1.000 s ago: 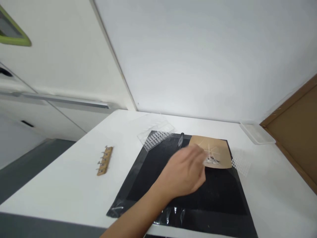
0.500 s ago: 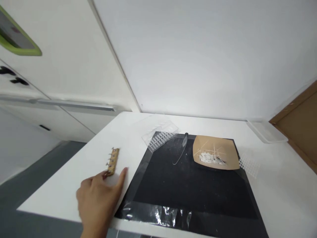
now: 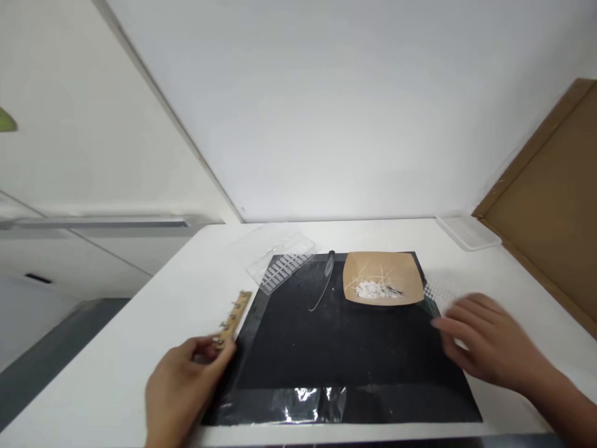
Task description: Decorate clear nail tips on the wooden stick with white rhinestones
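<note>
My left hand (image 3: 186,379) pinches the near end of a narrow wooden strip (image 3: 237,314) between thumb and fingers. Small metal pegs stick out along the strip, which is tilted just over the left edge of a black mat (image 3: 326,354). At the mat's right edge is my right hand (image 3: 485,342), slightly blurred, fingers bent with a gap before the thumb and nothing visible in it. Close beyond its fingers lies a clear sheet with white dots (image 3: 438,291).
On the mat's far side sits a tan cardboard tray (image 3: 405,270) with white pieces and thin sticks. Left of it lie a thin dark-handled tool (image 3: 326,274) and a clear plastic case of white nail-shaped tips (image 3: 284,267). A translucent tray (image 3: 469,233) stands at the back right, beside a brown board (image 3: 550,186).
My left hand has taken hold of the wooden strip and brought it right, towards the mat. My right hand has come into view from the right. The view has turned rightward.
</note>
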Demonstrator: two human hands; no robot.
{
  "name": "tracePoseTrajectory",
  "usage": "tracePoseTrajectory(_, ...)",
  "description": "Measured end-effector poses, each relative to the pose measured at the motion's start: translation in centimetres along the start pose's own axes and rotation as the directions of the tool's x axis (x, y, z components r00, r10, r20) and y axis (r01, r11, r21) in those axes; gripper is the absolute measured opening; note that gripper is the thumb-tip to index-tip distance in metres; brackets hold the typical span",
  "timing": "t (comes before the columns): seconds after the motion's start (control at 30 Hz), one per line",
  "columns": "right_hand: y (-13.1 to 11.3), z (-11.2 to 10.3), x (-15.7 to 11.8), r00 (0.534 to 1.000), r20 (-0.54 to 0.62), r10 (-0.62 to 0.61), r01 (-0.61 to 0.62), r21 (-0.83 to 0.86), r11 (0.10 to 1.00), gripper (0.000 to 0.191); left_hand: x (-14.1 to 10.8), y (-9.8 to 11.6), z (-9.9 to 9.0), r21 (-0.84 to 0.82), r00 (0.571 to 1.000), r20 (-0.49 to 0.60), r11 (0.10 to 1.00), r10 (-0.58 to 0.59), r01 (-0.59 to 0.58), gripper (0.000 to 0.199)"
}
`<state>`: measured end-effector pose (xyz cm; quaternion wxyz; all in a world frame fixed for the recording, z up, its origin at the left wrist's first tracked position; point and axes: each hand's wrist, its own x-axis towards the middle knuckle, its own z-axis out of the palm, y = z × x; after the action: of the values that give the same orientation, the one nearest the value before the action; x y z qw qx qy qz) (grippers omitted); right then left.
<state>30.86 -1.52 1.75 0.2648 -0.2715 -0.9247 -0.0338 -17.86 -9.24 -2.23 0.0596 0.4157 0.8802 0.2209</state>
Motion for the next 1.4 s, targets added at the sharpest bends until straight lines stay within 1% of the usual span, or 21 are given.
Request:
tracePoseTrajectory(0.03, -0.5, 1.0, 1.1, 0.997, 0.077, -0.012, 0.014, -0.035, 0.999, 0.016, -0.5, 0.2, 0.3, 0.000, 0.998, 0.026, 0.998, 0.064, -0.064, 0.041)
tracePoseTrajectory(0.07, -0.9, 2.1, 2.3, 0.980, 0.193, -0.039, 0.050, -0.051, 0.997, 0.017, -1.0, 0.3, 0.6, -0.007, 0.992, 0.035, 0.992, 0.124, -0.124, 0.040)
tracePoseTrajectory(0.1, -1.2, 3.4, 3.4, 0.958, 0.273, -0.092, 0.106, -0.035, 0.994, 0.017, -1.4, 0.3, 0.9, -0.019, 0.985, 0.029, 0.985, 0.169, -0.169, 0.039)
tracePoseTrajectory(0.13, -1.5, 4.5, 4.3, 0.936, 0.315, -0.158, 0.168, -0.004, 0.986, 0.015, -1.9, 0.2, 1.2, -0.041, 0.978, 0.033, 0.978, 0.206, -0.205, 0.038)
tracePoseTrajectory(0.2, -1.8, 6.5, 5.3, 0.908, 0.342, -0.240, 0.238, 0.050, 0.970, 0.014, -2.8, 0.3, 1.6, -0.120, 0.964, 0.033, 0.959, 0.262, -0.257, 0.037)
tracePoseTrajectory(0.27, -1.6, 7.6, 5.2, 0.887, 0.349, -0.302, 0.291, 0.084, 0.953, 0.015, -3.5, 1.2, 1.6, -0.216, 0.925, 0.049, 0.908, 0.378, -0.360, 0.035)
tracePoseTrajectory(0.3, -1.4, 7.8, 5.0, 0.883, 0.347, -0.316, 0.305, 0.089, 0.948, 0.015, -3.8, 2.0, 1.6, -0.258, 0.877, 0.068, 0.858, 0.475, -0.445, 0.033)
tracePoseTrajectory(0.33, -1.0, 7.9, 4.6, 0.884, 0.338, -0.324, 0.313, 0.089, 0.946, 0.015, -4.1, 3.2, 1.5, -0.283, 0.799, 0.095, 0.786, 0.594, -0.550, 0.029)
tracePoseTrajectory(0.37, -0.6, 7.9, 4.3, 0.890, 0.320, -0.325, 0.315, 0.084, 0.945, 0.014, -4.2, 4.6, 1.4, -0.297, 0.697, 0.132, 0.699, 0.705, -0.651, 0.023)
tracePoseTrajectory(0.43, 0.2, 7.7, 3.9, 0.913, 0.251, -0.321, 0.310, 0.082, 0.947, 0.015, -4.1, 8.1, 1.3, -0.333, 0.497, 0.158, 0.520, 0.853, -0.787, 0.015)
tracePoseTrajectory(0.5, 0.9, 7.6, 3.8, 0.945, 0.136, -0.297, 0.287, 0.092, 0.954, 0.016, -3.6, 11.8, 1.7, -0.409, 0.324, 0.172, 0.367, 0.930, -0.836, 0.009)
tracePoseTrajectory(0.6, 1.5, 7.7, 4.2, 0.981, -0.032, -0.191, 0.194, 0.131, 0.972, 0.018, -2.1, 16.5, 3.2, -0.482, 0.147, 0.223, 0.240, 0.964, -0.842, 0.010)
tracePoseTrajectory(0.7, 1.8, 7.7, 4.4, 0.992, -0.068, -0.110, 0.121, 0.193, 0.974, 0.016, -0.9, 19.0, 5.2, -0.558, 0.021, 0.254, 0.165, 0.967, -0.813, 0.013)
tracePoseTrajectory(0.73, 1.9, 7.7, 4.4, 0.993, -0.062, -0.097, 0.108, 0.211, 0.972, 0.015, -0.7, 19.3, 5.8, -0.578, -0.002, 0.241, 0.142, 0.971, -0.804, 0.014)
tracePoseTrajectory(0.77, 2.0, 7.6, 4.4, 0.995, -0.056, -0.083, 0.094, 0.226, 0.970, 0.015, -0.7, 19.3, 6.3, -0.588, -0.010, 0.220, 0.124, 0.976, -0.800, 0.014)
tracePoseTrajectory(0.87, 2.1, 7.3, 4.3, 0.998, -0.037, -0.043, 0.051, 0.259, 0.965, 0.014, -1.1, 18.3, 7.4, -0.547, -0.002, 0.148, 0.080, 0.989, -0.833, 0.011)
tracePoseTrajectory(0.9, 2.0, 7.2, 4.3, 0.999, -0.026, -0.036, 0.042, 0.269, 0.962, 0.014, -1.3, 17.9, 7.6, -0.511, -0.030, 0.132, 0.042, 0.991, -0.859, 0.008)
tracePoseTrajectory(1.0, 1.6, 7.1, 4.4, 0.999, 0.004, -0.034, 0.032, 0.298, 0.954, 0.011, -1.8, 17.0, 7.8, -0.405, -0.082, 0.079, -0.043, 0.994, -0.913, 0.007)
tracePoseTrajectory(1.07, 1.2, 7.1, 4.4, 0.999, 0.021, -0.036, 0.028, 0.305, 0.952, 0.011, -1.7, 16.8, 7.8, -0.372, -0.098, 0.066, -0.067, 0.993, -0.926, 0.009)
tracePoseTrajectory(1.23, 0.8, 7.2, 4.2, 0.998, 0.056, -0.029, 0.009, 0.326, 0.945, 0.011, -1.0, 16.8, 7.9, -0.366, -0.089, 0.094, -0.049, 0.992, -0.929, 0.013)
tracePoseTrajectory(1.4, 1.0, 7.1, 4.1, 0.997, 0.080, 0.019, -0.046, 0.359, 0.932, 0.009, -1.1, 16.9, 7.5, -0.360, -0.078, 0.057, -0.053, 0.995, -0.932, 0.019)
